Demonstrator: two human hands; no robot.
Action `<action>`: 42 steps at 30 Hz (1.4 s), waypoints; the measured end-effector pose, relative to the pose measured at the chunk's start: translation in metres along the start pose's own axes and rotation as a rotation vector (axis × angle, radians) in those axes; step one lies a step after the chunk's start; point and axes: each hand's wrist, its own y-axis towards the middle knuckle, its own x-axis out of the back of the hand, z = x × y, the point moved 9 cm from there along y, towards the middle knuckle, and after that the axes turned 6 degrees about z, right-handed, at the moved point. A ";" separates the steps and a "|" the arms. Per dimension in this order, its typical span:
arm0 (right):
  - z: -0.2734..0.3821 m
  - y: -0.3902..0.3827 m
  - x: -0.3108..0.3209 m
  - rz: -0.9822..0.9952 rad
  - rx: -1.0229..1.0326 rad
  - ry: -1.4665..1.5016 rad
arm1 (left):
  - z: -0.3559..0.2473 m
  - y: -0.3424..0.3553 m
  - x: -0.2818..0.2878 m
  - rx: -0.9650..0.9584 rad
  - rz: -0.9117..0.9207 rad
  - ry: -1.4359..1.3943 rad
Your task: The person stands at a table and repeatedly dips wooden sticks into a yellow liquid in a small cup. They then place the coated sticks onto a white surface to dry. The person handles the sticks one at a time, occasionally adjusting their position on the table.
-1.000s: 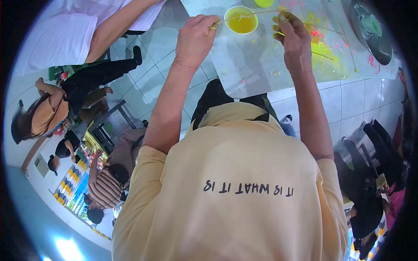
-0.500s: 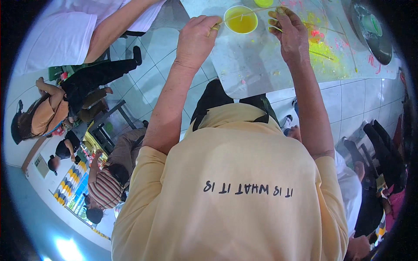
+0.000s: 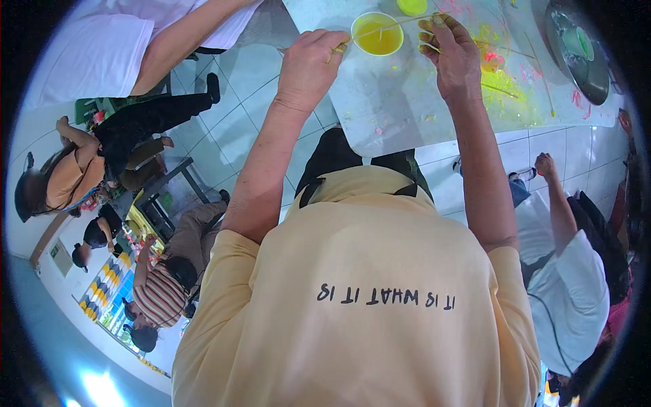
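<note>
One thin stick (image 3: 393,24), head view: my left hand (image 3: 308,68) and right hand (image 3: 454,60) pinch it narrowly, its long axis running left-right between them, over the yellow-liquid cup (image 3: 378,53) on the desk (image 3: 407,102); my left is nearer the cup.

Cup (image 3: 378,35) on the table (image 3: 400,132), call it dial centre — stick (image 3: 385,28) running across it, left hand (image 3: 313,66) at eight o'clock, right hand (image 3: 453,54) at three! Tub (image 3: 412,6) near two. Farther out at three — basin (image 3: 597,88), bowl (image 3: 578,43) inside. Rods (image 3: 500,90) between right hand and basin, nearer four. Neighbour's arm (image 3: 183,42), nine o'clock.
</note>
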 end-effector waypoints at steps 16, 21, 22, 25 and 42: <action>-0.003 -0.010 0.008 -0.013 0.014 -0.037 | -0.001 0.000 0.001 -0.002 0.004 -0.013; 0.009 -0.040 0.015 -0.003 0.029 -0.141 | 0.001 -0.003 0.005 0.010 0.006 -0.009; 0.010 -0.047 0.018 -0.003 0.021 -0.185 | 0.001 -0.007 0.009 0.010 -0.016 -0.004; 0.005 -0.072 0.037 0.004 0.010 -0.292 | 0.006 -0.023 0.026 0.043 -0.075 0.009; -0.038 -0.182 0.126 -0.001 -0.199 -0.365 | 0.090 -0.241 -0.080 0.550 0.469 -0.235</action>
